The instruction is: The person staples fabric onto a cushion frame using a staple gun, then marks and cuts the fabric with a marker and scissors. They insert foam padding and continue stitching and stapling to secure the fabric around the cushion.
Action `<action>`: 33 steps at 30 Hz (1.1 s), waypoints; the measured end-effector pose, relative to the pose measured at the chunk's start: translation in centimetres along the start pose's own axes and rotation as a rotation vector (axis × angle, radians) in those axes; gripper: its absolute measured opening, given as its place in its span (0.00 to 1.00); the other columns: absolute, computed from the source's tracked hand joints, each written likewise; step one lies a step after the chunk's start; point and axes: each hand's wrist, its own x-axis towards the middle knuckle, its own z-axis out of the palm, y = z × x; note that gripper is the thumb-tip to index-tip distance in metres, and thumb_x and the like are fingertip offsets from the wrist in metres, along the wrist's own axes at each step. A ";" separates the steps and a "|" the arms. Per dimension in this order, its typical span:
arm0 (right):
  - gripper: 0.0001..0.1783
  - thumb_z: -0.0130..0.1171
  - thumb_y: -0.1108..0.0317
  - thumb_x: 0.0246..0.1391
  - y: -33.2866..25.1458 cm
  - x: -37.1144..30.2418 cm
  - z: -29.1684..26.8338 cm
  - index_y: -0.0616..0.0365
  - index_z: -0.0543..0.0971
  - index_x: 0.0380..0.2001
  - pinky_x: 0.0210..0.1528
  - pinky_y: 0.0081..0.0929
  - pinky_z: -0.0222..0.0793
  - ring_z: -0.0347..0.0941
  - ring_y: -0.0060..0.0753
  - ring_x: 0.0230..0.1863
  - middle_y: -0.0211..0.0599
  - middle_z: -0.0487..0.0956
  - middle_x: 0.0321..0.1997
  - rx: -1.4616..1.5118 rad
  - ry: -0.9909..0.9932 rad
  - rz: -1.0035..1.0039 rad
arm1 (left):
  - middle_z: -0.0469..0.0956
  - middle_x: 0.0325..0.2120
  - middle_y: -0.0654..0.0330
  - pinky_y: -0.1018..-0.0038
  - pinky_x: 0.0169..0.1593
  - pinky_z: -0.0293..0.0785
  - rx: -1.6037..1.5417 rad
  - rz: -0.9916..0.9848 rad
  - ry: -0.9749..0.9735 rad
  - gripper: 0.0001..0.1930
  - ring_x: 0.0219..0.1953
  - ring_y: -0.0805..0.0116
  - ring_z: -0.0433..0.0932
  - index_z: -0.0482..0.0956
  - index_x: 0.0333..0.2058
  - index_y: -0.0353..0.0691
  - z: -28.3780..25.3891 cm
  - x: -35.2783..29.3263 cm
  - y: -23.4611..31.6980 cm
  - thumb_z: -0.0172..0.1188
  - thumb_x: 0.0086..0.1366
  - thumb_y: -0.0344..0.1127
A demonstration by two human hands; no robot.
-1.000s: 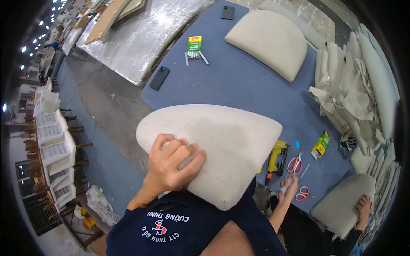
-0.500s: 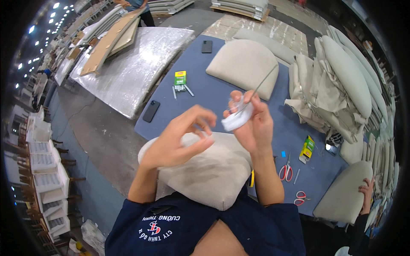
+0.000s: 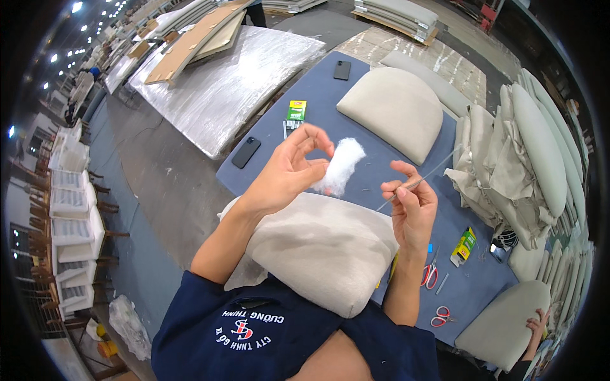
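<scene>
Between the thumb and forefinger of my left hand (image 3: pixel 286 171) is a tuft of white fibre wadding (image 3: pixel 344 164), held up over the far edge of a beige upholstered cushion (image 3: pixel 318 251). The cushion rests against my front and has a greyish smudged patch on top. To the right, my right hand (image 3: pixel 414 206) pinches a long thin metal rod (image 3: pixel 438 167), slanting up to the right. The rod's lower end points toward the cushion without clearly touching it.
On the blue table (image 3: pixel 260 174) lie two dark phones (image 3: pixel 246 152), a green-yellow box (image 3: pixel 297 110), another such box (image 3: pixel 464 246), and red-handled scissors (image 3: pixel 430 275) and snips (image 3: pixel 441 316). Another cushion (image 3: pixel 394 111) lies beyond. Fabric covers (image 3: pixel 499 165) pile rightward. A co-worker's hand (image 3: pixel 537 325) grips a cushion.
The white wadding has passed from my right hand to my left. My right hand has moved right and lower, keeping the rod. The whole view has shifted slightly.
</scene>
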 end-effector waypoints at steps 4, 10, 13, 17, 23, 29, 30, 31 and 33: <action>0.13 0.51 0.87 0.56 -1.0 0.3 1.4 0.69 0.76 0.44 0.39 0.23 0.79 0.83 0.35 0.39 0.52 0.72 0.61 -0.097 0.029 -0.091 | 0.72 0.53 0.53 0.75 0.35 0.79 0.067 -0.020 -0.118 0.12 0.42 0.68 0.82 0.73 0.52 0.31 -0.6 0.6 0.3 0.54 0.70 0.19; 0.22 0.57 0.84 0.50 -1.4 1.0 1.7 0.62 0.77 0.50 0.42 0.28 0.65 0.72 0.28 0.47 0.42 0.70 0.62 -0.385 -0.157 -0.272 | 0.80 0.47 0.54 0.75 0.37 0.81 0.248 -0.058 -0.159 0.14 0.41 0.69 0.82 0.80 0.52 0.28 0.1 1.7 0.5 0.54 0.71 0.21; 0.20 0.68 0.78 0.46 -2.1 1.1 3.9 0.58 0.82 0.46 0.46 0.30 0.65 0.69 0.28 0.48 0.37 0.76 0.54 -0.817 -0.133 -0.450 | 0.82 0.44 0.54 0.75 0.39 0.82 0.187 -0.156 -0.170 0.12 0.41 0.71 0.82 0.80 0.52 0.28 0.5 2.3 0.4 0.57 0.72 0.24; 0.10 0.72 0.75 0.50 -0.8 2.1 3.4 0.61 0.84 0.37 0.41 0.25 0.66 0.71 0.26 0.38 0.31 0.81 0.35 -0.751 -0.057 -0.471 | 0.82 0.43 0.55 0.77 0.44 0.81 0.144 -0.073 -0.202 0.12 0.42 0.74 0.82 0.78 0.52 0.28 1.2 2.8 0.0 0.60 0.72 0.27; 0.06 0.65 0.71 0.63 -0.7 1.6 2.5 0.63 0.82 0.36 0.38 0.19 0.64 0.69 0.15 0.37 0.24 0.79 0.32 -0.321 0.052 -0.099 | 0.81 0.42 0.58 0.76 0.48 0.79 0.308 -0.035 -0.137 0.11 0.44 0.76 0.80 0.77 0.49 0.30 1.0 3.4 -0.9 0.61 0.70 0.24; 0.07 0.63 0.70 0.66 -0.7 2.0 2.9 0.64 0.83 0.40 0.40 0.15 0.65 0.70 0.12 0.35 0.24 0.79 0.32 -0.201 0.103 -0.125 | 0.80 0.42 0.61 0.77 0.49 0.77 0.363 -0.050 -0.121 0.11 0.45 0.78 0.78 0.77 0.50 0.30 1.5 3.5 -1.0 0.59 0.70 0.22; 0.07 0.64 0.71 0.65 -0.5 2.0 3.0 0.64 0.83 0.41 0.40 0.15 0.65 0.70 0.12 0.35 0.25 0.80 0.32 -0.246 0.082 -0.153 | 0.80 0.42 0.61 0.78 0.49 0.77 0.376 -0.055 -0.120 0.11 0.44 0.78 0.78 0.77 0.50 0.30 1.5 3.4 -1.0 0.59 0.70 0.22; 0.07 0.65 0.71 0.65 -0.3 2.0 2.9 0.64 0.83 0.41 0.40 0.15 0.65 0.70 0.12 0.35 0.25 0.80 0.33 -0.290 0.060 -0.180 | 0.80 0.42 0.62 0.78 0.49 0.76 0.396 -0.041 -0.121 0.11 0.44 0.78 0.78 0.77 0.50 0.30 1.5 3.5 -1.0 0.58 0.70 0.22; 0.08 0.66 0.72 0.63 -0.2 1.9 2.3 0.65 0.84 0.42 0.40 0.15 0.65 0.70 0.12 0.36 0.26 0.81 0.34 -0.309 0.100 -0.120 | 0.79 0.42 0.62 0.78 0.48 0.75 0.435 -0.012 -0.125 0.11 0.44 0.78 0.78 0.78 0.50 0.31 1.3 3.6 -1.0 0.58 0.70 0.22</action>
